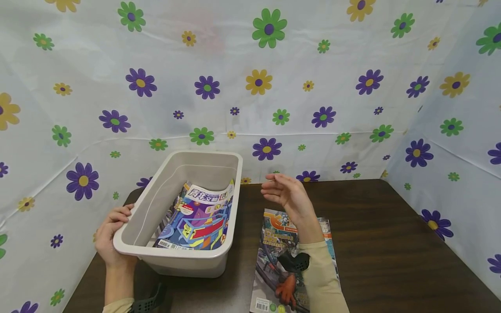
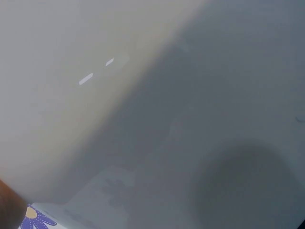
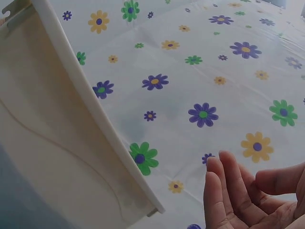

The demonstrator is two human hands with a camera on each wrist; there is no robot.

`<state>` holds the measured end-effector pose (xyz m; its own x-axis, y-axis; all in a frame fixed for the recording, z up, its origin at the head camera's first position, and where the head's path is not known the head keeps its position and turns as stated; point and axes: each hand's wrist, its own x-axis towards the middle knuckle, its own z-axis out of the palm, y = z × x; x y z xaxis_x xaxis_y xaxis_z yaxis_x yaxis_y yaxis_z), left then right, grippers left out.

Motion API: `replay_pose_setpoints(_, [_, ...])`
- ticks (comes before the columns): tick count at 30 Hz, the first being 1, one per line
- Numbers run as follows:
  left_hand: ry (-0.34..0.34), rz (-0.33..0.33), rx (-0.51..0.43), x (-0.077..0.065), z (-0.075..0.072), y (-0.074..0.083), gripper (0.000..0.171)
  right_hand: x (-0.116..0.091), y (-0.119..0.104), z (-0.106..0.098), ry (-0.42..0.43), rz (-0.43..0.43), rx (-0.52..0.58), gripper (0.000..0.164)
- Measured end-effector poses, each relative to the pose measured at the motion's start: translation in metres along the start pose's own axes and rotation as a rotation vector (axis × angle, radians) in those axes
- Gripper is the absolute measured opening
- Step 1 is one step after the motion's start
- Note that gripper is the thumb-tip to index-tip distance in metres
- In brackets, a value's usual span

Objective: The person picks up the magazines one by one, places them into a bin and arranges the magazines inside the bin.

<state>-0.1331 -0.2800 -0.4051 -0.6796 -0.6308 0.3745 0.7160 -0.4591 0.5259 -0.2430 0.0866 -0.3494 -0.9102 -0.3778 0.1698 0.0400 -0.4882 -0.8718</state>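
Observation:
A pale grey plastic bin (image 1: pixel 188 261) stands on the left part of the table, with several magazines (image 1: pixel 203 217) lying inside it. My left hand (image 1: pixel 111 237) grips the bin's left rim, fingers bent over the edge. The left wrist view is filled by the bin's smooth outer wall (image 2: pixel 143 119). To the right of the bin, my right hand (image 1: pixel 289 198) hangs in the air with relaxed fingers and nothing in them. Below the right forearm lie magazines (image 1: pixel 270 265) on the table, partly hidden by the sleeve. The right wrist view shows that hand (image 3: pixel 248 200) apart from the bin (image 3: pixel 90 105).
The dark wooden table (image 1: pixel 375 243) extends to the right of the magazines. A white cloth with a flower print (image 1: pixel 235 56) hangs behind the table and along its right side. The bin stands close to this cloth at the back.

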Motion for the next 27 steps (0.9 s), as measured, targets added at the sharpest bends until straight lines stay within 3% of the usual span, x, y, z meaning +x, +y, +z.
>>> replay_pose_setpoints(1, [0.003,-0.003,-0.016,0.0,0.0,0.0,0.029,-0.001,-0.001,-0.002,0.004,0.0,-0.002,0.039])
replay_pose_setpoints(5, [0.038,0.02,0.088,0.0,0.0,-0.001,0.035,-0.004,-0.005,-0.009,0.023,-0.007,-0.023,0.039])
replay_pose_setpoints(8, [0.052,0.024,0.114,0.0,0.0,-0.001,0.037,-0.007,-0.008,-0.015,0.031,-0.021,-0.041,0.039])
replay_pose_setpoints(17, [0.01,-0.021,0.035,0.0,-0.001,0.002,0.031,-0.017,-0.016,-0.034,0.067,-0.025,-0.074,0.038])
replay_pose_setpoints(27, [0.017,-0.016,0.07,0.0,-0.002,0.001,0.033,-0.028,-0.022,-0.054,0.088,-0.016,-0.111,0.035])
